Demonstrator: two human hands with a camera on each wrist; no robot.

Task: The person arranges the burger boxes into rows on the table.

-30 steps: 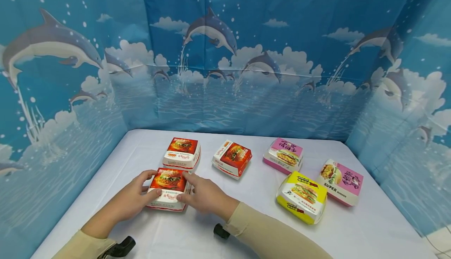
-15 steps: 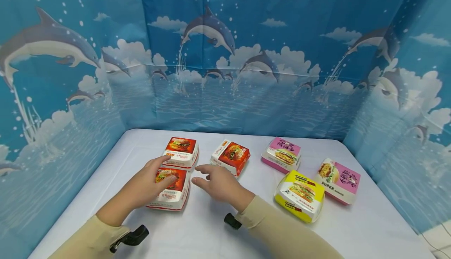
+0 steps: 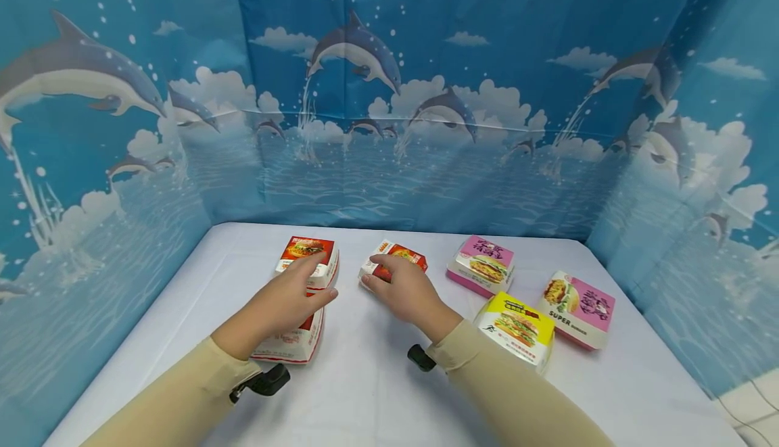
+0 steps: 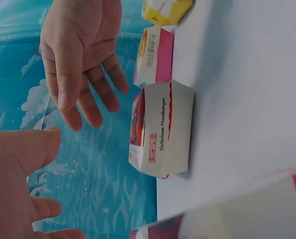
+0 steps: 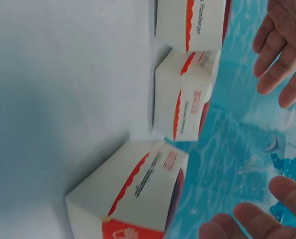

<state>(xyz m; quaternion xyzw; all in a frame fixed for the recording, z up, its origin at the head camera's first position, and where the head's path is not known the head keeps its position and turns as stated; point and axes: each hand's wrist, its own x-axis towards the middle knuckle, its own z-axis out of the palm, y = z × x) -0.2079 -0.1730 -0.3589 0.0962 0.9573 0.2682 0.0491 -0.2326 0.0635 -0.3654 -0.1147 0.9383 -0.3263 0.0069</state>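
Note:
My left hand (image 3: pixel 282 305) hovers over the two left hamburger boxes, its fingers loosely extended and holding nothing. Beneath it, the front red-and-white hamburger box (image 3: pixel 291 347) is partly covered, and the back one (image 3: pixel 312 247) stands right behind. Above the third red-and-white box (image 3: pixel 415 257) my right hand (image 3: pixel 410 291) reaches out with thumb and fingers apart. Seen from the left wrist, that third box (image 4: pixel 167 129) stands on the cloth with a gap between it and both hands. In the right wrist view, the same box (image 5: pixel 133 184) lies to the left of my right hand's fingers (image 5: pixel 257 216).
Two pink-and-white burger boxes, one at the back (image 3: pixel 485 261) and one at the right (image 3: pixel 581 308), share the white-covered table with a yellow one (image 3: pixel 517 328). A blue dolphin-print curtain (image 3: pixel 389 163) borders the table's back and sides.
Both hands have let go of the front left hamburger box and risen. My right hand has moved right to the third box; my left hand has shifted forward and right.

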